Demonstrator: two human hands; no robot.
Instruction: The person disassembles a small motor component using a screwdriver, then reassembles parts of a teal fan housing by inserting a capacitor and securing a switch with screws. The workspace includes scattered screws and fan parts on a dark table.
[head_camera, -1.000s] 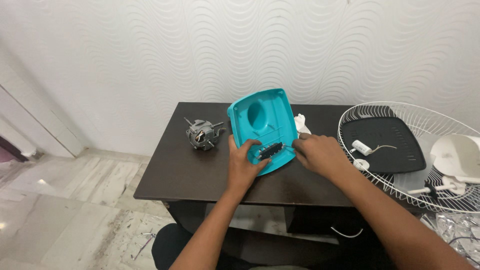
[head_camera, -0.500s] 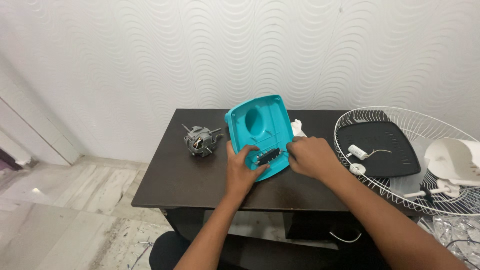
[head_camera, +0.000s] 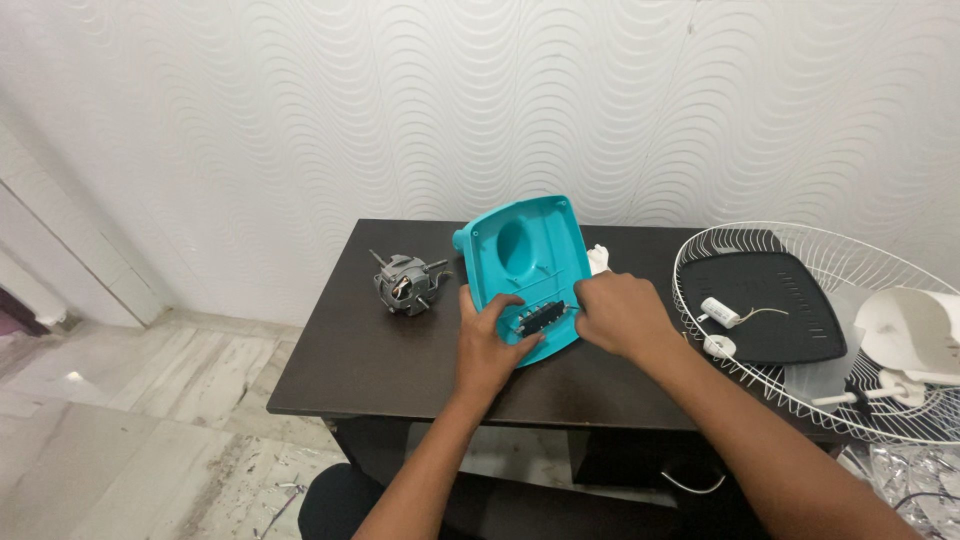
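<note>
A turquoise moulded plastic housing (head_camera: 527, 262) lies hollow side up near the middle of a dark brown wooden table (head_camera: 360, 365), tilted so its far end points toward the wavy-textured white wall (head_camera: 300, 120). At its near end sits a small black switch block (head_camera: 545, 315). The left hand (head_camera: 487, 345) rests on the near left corner of the housing, fingers spread flat and touching the block from the left; it presses rather than clasps. The right hand (head_camera: 618, 315) covers the near right edge of the housing, fingers curled loosely toward the block's right end; whether they pinch it cannot be told.

To the left, well apart from the housing, a grey metal fan motor (head_camera: 403, 285) stands on the table, with bare tabletop between it and the left hand and more down to the front edge. On the right, a white wire fan grille (head_camera: 800, 400) overhangs the table's right end, near the right forearm. Inside it lie a black square plastic panel (head_camera: 775, 310) and a small white cylindrical capacitor (head_camera: 719, 310). A white plastic fan part (head_camera: 915, 335) sits at the far right. The housing's near end lies close to the table's front edge.
</note>
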